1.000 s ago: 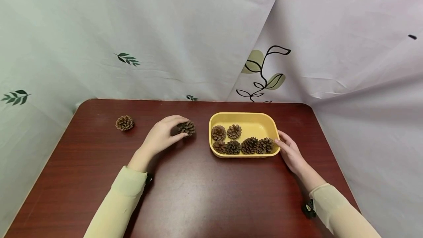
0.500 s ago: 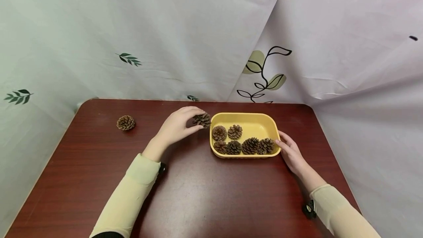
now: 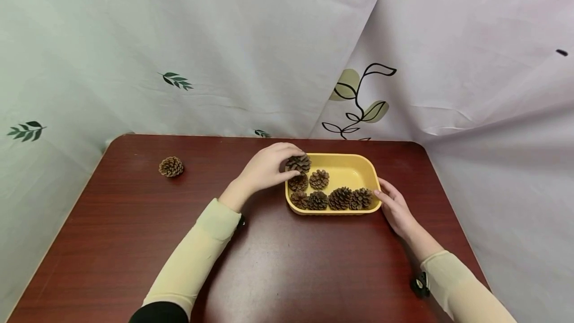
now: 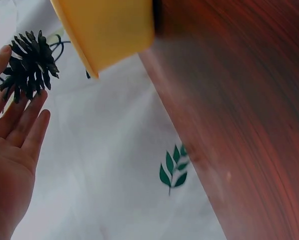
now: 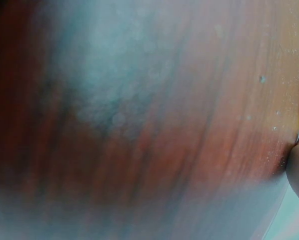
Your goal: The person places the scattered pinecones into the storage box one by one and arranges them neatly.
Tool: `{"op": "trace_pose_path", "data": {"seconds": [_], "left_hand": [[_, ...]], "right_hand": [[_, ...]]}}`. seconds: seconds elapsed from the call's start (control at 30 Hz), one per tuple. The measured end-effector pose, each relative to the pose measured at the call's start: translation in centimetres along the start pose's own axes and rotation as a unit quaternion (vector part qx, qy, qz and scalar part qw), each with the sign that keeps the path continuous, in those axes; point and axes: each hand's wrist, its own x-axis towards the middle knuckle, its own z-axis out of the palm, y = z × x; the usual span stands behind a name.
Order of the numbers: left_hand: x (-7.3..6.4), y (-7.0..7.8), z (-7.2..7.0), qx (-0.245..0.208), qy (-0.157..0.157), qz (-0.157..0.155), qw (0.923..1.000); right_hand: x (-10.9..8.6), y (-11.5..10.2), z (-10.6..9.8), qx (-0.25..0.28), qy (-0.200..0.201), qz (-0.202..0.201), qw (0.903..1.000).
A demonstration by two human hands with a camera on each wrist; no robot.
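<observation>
My left hand [image 3: 269, 167] pinches a pine cone [image 3: 299, 163] between thumb and fingers, over the back left corner of a yellow plastic box [image 3: 345, 157]. In the left wrist view the pine cone [image 4: 29, 67] is held at the fingertips, above the level of the box's rim [image 4: 92, 67]. Inside the box, several pine cones stand along the front wall, such as one big cone [image 3: 341, 198]. Two more, including a lighter cone [image 3: 319, 179], lie behind them at the left. My right hand [image 3: 396, 208] grips the box's right end, thumb at the rim and fingers along the outside.
One loose pine cone [image 3: 171, 167] lies on the dark red table [image 3: 278, 273] at the far left. A white cloth [image 3: 251, 54] with leaf prints hangs behind the table. The right wrist view shows mostly blurred tabletop [image 5: 189, 100].
My left hand has lifted the pine cone off the table and carried it right, from left of the box to over its back left corner. The right hand keeps its grip on the box.
</observation>
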Motion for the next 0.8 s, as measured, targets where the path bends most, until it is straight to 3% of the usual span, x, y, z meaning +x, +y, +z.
{"op": "trace_pose_path", "data": {"seconds": [0.33, 0.8], "left_hand": [[2.7, 1.7, 1.4, -0.010, -0.023, 0.000, 0.9997], [5.5, 2.6, 4.2, -0.064, -0.049, -0.017, 0.9966]], "right_hand": [[-0.1, 0.0, 0.0, 0.001, 0.001, -0.005, 1.0000], [-0.1, 0.0, 0.1, 0.003, 0.008, -0.002, 1.0000]]}}
